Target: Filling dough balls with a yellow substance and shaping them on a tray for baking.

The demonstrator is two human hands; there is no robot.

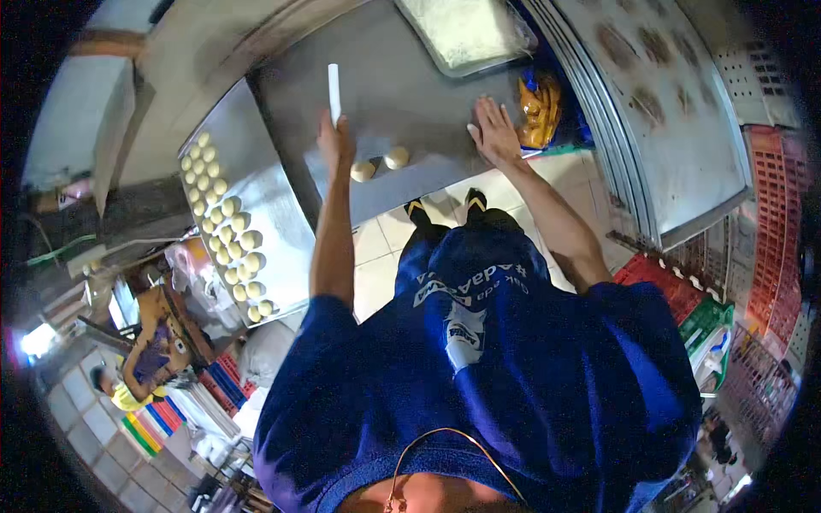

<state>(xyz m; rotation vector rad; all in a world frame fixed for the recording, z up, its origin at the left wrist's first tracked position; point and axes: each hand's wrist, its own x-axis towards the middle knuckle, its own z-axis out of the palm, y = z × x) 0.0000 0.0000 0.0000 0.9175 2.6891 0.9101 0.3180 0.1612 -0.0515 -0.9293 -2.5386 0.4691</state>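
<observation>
My left hand (336, 137) grips a white rod (333, 90), held with its top pointing toward the far side of the steel worktable (376, 111). Two pale dough balls (396, 157) lie on the table to the right of that hand. My right hand (495, 130) rests open near the table's right side, fingers apart and nothing visible in it. Beside it is a plastic bag (539, 109) of orange-brown filling. A tray of white powder (462, 26) sits at the back.
At left, a metal tray (278, 197) holds many dough balls (224, 235). Stacked metal trays (667, 154) stand at right, with red crates (765, 231) beyond and red and green crates (641, 274) lower down. A person in yellow (124, 393) is at the lower left. Tiled floor (376, 248) shows below the table.
</observation>
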